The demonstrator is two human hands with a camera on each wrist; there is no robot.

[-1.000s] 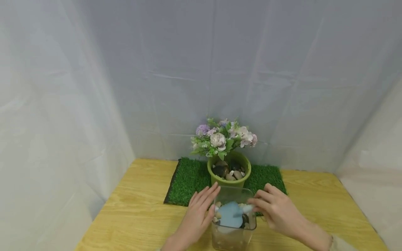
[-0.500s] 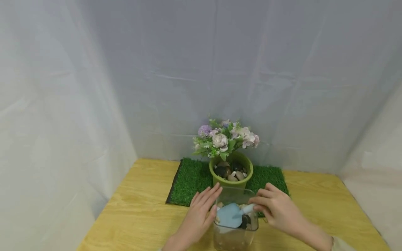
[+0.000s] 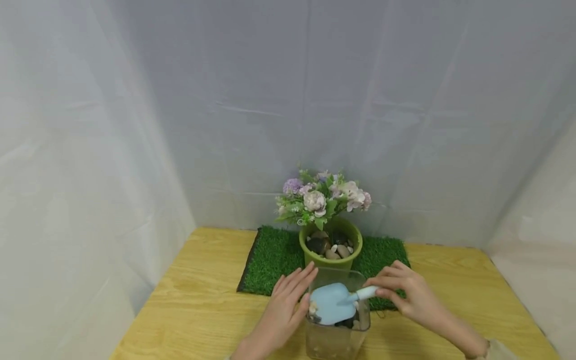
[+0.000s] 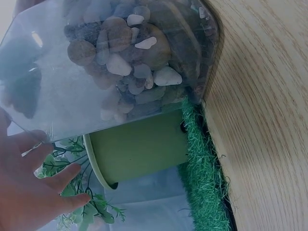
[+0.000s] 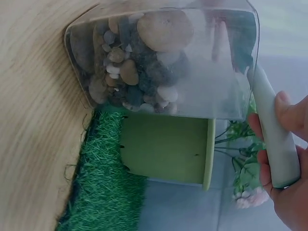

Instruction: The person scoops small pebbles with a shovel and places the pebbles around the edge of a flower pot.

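My right hand (image 3: pixel 407 292) pinches the pale handle (image 5: pixel 275 127) of a small light-blue hand trowel (image 3: pixel 332 304) between thumb and fingers. The trowel's blade lies across the mouth of a clear plastic container (image 3: pixel 335 342), over the stones inside. My left hand (image 3: pixel 288 305) rests against the container's left side, its fingers straight, pointing away from me. Rounded pebbles (image 4: pixel 118 62) in brown, grey, black and white fill the container's lower part in both wrist views. Its lower corner stands on the wooden table beside the turf.
Right behind the container, a green flowerpot (image 3: pixel 330 260) holds stones and artificial flowers (image 3: pixel 315 200) in pink, white and purple. Under it lies a green artificial turf mat (image 3: pixel 274 260) on the wooden table (image 3: pixel 202 300). Pale sheets (image 3: pixel 288 100) hang behind and at both sides.
My right hand has drawn back to the right and lifted the trowel, so its blade sits higher in the container's mouth and more handle shows. The left hand has stayed in place.
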